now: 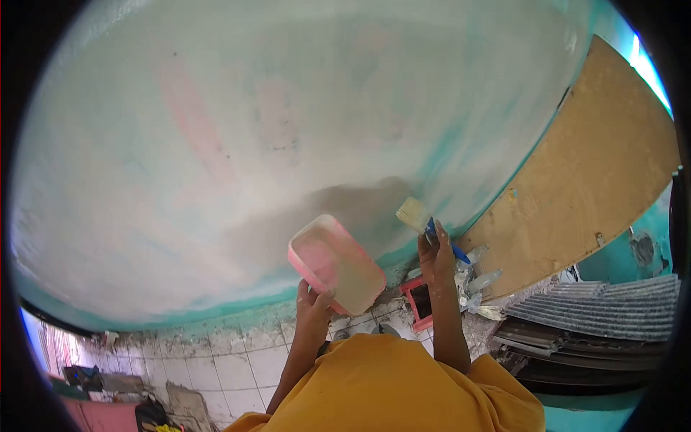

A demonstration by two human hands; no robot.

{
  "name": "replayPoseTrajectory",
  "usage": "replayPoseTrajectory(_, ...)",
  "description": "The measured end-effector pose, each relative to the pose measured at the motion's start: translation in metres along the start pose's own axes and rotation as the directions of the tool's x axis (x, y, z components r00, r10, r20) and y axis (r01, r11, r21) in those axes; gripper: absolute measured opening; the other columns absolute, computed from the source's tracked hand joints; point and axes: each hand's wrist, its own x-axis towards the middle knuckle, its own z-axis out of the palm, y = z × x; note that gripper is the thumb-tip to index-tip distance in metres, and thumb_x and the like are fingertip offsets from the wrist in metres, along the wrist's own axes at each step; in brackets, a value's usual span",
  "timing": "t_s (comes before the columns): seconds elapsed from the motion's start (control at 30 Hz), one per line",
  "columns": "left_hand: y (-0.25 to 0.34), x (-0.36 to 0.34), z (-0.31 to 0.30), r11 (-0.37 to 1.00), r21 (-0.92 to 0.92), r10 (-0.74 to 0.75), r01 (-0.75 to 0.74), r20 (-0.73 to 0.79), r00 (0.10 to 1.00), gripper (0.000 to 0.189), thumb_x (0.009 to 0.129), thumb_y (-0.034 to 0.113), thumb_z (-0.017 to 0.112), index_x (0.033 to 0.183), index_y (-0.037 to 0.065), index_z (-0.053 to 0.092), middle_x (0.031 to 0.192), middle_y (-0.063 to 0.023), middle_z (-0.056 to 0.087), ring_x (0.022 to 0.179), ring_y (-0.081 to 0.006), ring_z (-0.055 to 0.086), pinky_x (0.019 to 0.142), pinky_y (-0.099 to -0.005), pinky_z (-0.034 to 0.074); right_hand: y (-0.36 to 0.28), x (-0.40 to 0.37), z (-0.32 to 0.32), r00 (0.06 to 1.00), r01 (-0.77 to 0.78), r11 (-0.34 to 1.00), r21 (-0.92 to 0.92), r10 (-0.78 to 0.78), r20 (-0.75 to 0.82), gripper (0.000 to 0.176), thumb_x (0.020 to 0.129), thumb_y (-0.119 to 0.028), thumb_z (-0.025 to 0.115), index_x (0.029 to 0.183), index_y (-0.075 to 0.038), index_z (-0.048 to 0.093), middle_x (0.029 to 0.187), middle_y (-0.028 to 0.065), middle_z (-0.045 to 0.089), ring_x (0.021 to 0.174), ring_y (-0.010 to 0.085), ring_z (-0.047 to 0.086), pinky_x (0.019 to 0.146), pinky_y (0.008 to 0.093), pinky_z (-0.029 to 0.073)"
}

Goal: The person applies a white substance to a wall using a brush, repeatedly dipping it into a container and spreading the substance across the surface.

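Note:
My left hand (pixel 314 308) grips the lower left rim of a pink plastic tub (pixel 304 268), which is tilted and holds pale paint (pixel 358 282). My right hand (pixel 436 253) is closed around the blue handle of a paintbrush (pixel 414 214). The brush's pale bristles point up and left, apart from the tub and close to the wall in view. Before me rises a wall (pixel 288 115) with a patchy whitish coat over turquoise and pink. A darker grey patch (pixel 353 201) shows behind the tub and brush.
A brown board (pixel 568 173) leans at the right. Stacked corrugated sheets (pixel 597 308) lie below it. Near my right forearm are a red plastic stool (pixel 417 302) and clear plastic bottles (pixel 484 281). White floor tiles (pixel 234 371) are at lower left, with a pink surface (pixel 104 415) beyond.

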Motion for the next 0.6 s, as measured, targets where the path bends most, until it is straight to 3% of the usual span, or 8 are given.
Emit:
replayPoseTrajectory(0.37,-0.010,0.021,0.037,0.997,0.005,0.082,-0.082,-0.012,0.997,0.067,0.083,0.023,0.066,0.137,0.003,0.032,0.125,-0.0152,0.052,0.108,-0.0274,0.060,0.087,-0.0444,0.055,-0.107,0.107,0.075,0.968,0.189,0.978,0.085,-0.200,0.150,0.024,0.096,-0.013,0.058,0.115,0.002,0.060,0.104,0.0060,0.063,0.093,0.0143,0.063,0.086,0.0282,0.056)
replayPoseTrajectory(0.47,-0.020,0.026,0.057,0.996,-0.035,0.076,-0.078,-0.043,0.996,0.066,0.082,0.023,0.065,0.138,0.005,0.034,0.127,-0.0142,0.052,0.109,-0.0274,0.060,0.087,-0.0436,0.055,-0.148,0.126,0.113,0.950,0.248,0.969,-0.014,-0.241,0.201,0.026,0.095,-0.011,0.059,0.116,0.003,0.059,0.107,0.0071,0.063,0.095,0.0148,0.063,0.086,0.0293,0.055)
replayPoseTrajectory(0.53,-0.024,0.026,0.075,0.995,-0.043,0.089,-0.091,-0.054,0.995,0.066,0.082,0.022,0.064,0.138,0.006,0.034,0.127,-0.0138,0.052,0.109,-0.0274,0.059,0.087,-0.0433,0.054,-0.182,0.133,0.144,0.874,0.418,0.893,-0.164,-0.347,0.340,0.029,0.094,-0.012,0.062,0.118,0.004,0.059,0.112,0.0085,0.063,0.098,0.0164,0.062,0.086,0.0300,0.055)
replayPoseTrajectory(0.57,-0.026,0.026,0.083,0.995,-0.049,0.088,-0.091,-0.068,0.994,0.066,0.082,0.022,0.064,0.138,0.006,0.034,0.127,-0.0134,0.052,0.110,-0.0274,0.059,0.087,-0.0430,0.054,-0.198,0.137,0.160,0.870,0.419,0.894,-0.156,-0.347,0.351,0.029,0.094,-0.012,0.062,0.118,0.004,0.059,0.112,0.0085,0.063,0.098,0.0164,0.062,0.086,0.0300,0.055)
replayPoseTrajectory(0.6,-0.029,0.026,0.091,0.993,-0.050,0.100,-0.103,-0.071,0.992,0.066,0.082,0.022,0.064,0.138,0.006,0.034,0.127,-0.0134,0.052,0.110,-0.0274,0.059,0.087,-0.0430,0.054,-0.215,0.140,0.175,0.787,0.582,0.765,-0.278,-0.443,0.428,0.028,0.094,-0.013,0.063,0.116,0.003,0.060,0.112,0.0088,0.064,0.099,0.0169,0.062,0.086,0.0299,0.054)
